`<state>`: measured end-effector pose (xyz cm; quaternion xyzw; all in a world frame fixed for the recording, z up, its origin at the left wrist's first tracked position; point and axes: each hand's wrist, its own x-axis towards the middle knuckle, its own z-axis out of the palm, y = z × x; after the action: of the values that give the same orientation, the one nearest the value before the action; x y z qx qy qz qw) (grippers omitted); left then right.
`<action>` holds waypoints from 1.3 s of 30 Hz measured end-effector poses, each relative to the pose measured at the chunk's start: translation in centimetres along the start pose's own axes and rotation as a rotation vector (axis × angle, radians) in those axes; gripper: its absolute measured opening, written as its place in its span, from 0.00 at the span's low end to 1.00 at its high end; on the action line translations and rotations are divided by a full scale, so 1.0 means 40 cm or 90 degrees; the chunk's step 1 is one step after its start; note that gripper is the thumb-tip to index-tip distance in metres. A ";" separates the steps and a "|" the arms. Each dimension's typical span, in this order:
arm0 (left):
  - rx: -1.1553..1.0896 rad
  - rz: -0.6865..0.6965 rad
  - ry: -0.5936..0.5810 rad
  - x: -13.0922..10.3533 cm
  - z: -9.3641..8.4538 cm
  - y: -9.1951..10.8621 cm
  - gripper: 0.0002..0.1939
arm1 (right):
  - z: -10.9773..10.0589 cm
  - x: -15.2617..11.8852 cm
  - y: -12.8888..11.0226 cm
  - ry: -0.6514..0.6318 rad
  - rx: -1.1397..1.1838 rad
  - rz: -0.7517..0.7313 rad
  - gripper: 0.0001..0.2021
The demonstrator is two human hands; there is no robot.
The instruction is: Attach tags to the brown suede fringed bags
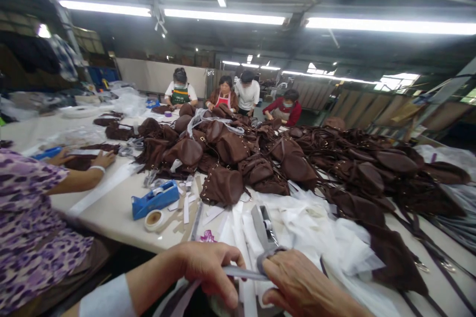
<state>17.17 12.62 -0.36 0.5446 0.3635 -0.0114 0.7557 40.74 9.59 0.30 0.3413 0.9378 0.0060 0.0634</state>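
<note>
1. Head view: the left hand [210, 268] pinches a flat, pale-grey, flexible strip [245, 273]; the right hand [297, 277] clutches it farther along.
2. The strip runs straight between them, before the cream-topped table [111, 210].
3. Uneven pulling could slip it loose; loose lengths might snag the grey boxy dispenser [258, 223].

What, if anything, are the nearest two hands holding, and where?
A grey strip: the left hand and right hand grip it either side of a short stretch. Whether near its ends cannot be told.
</note>
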 end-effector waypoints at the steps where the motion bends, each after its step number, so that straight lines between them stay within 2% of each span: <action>1: 0.007 -0.001 -0.007 -0.003 0.006 -0.003 0.31 | 0.007 -0.004 0.003 0.000 0.002 -0.008 0.12; 4: 0.027 0.020 -0.022 -0.014 0.011 -0.006 0.29 | 0.023 -0.014 0.008 0.000 0.062 -0.013 0.06; 6: 0.098 0.096 0.037 -0.027 0.000 0.003 0.22 | 0.023 -0.017 0.007 0.005 0.216 -0.001 0.09; 9: 0.289 0.310 0.241 -0.053 -0.028 0.032 0.04 | 0.010 -0.015 0.000 -0.059 0.638 0.053 0.23; 11: 0.347 0.408 0.308 -0.067 -0.038 0.052 0.06 | -0.006 -0.011 -0.005 -0.120 0.926 0.088 0.28; 13: 0.276 0.393 0.281 -0.073 -0.032 0.065 0.08 | -0.030 -0.008 -0.009 -0.118 1.140 0.102 0.29; 16: 0.064 0.309 0.230 -0.060 0.006 0.069 0.11 | -0.082 -0.007 -0.003 -0.050 1.300 0.112 0.27; 18: -0.060 0.305 0.218 -0.042 0.039 0.070 0.13 | -0.118 -0.007 0.005 0.000 1.320 0.111 0.24; 20: -0.162 0.338 0.237 -0.024 0.064 0.073 0.16 | -0.144 -0.003 0.013 0.060 1.309 0.099 0.21; 23: -0.233 0.462 0.303 -0.006 0.077 0.082 0.23 | -0.160 0.017 0.018 0.155 1.267 0.064 0.20; 26: -0.055 0.644 0.411 -0.005 0.063 0.088 0.29 | -0.171 0.051 0.017 0.216 1.218 -0.011 0.20; 28: 0.136 0.715 0.514 -0.011 0.049 0.093 0.24 | -0.189 0.073 0.016 0.240 1.198 -0.062 0.21; 30: 0.262 0.721 0.625 -0.018 0.035 0.101 0.17 | -0.217 0.090 0.015 0.283 1.188 -0.104 0.21; 33: 0.318 0.702 0.742 -0.025 0.019 0.117 0.21 | -0.263 0.103 0.016 0.388 1.130 -0.154 0.16; 34: 0.323 0.702 0.749 -0.025 0.014 0.121 0.22 | -0.276 0.108 0.018 0.423 1.088 -0.159 0.16; 36: 0.297 0.686 0.705 -0.023 0.003 0.126 0.24 | -0.296 0.119 0.024 0.494 0.978 -0.167 0.16; 39: 0.146 0.623 0.535 -0.015 -0.014 0.124 0.28 | -0.316 0.143 0.041 0.613 0.775 -0.156 0.15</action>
<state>18.47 14.87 3.94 0.6823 0.3348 0.5088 0.4043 35.89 14.91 12.28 0.1699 0.7315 -0.3687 -0.5479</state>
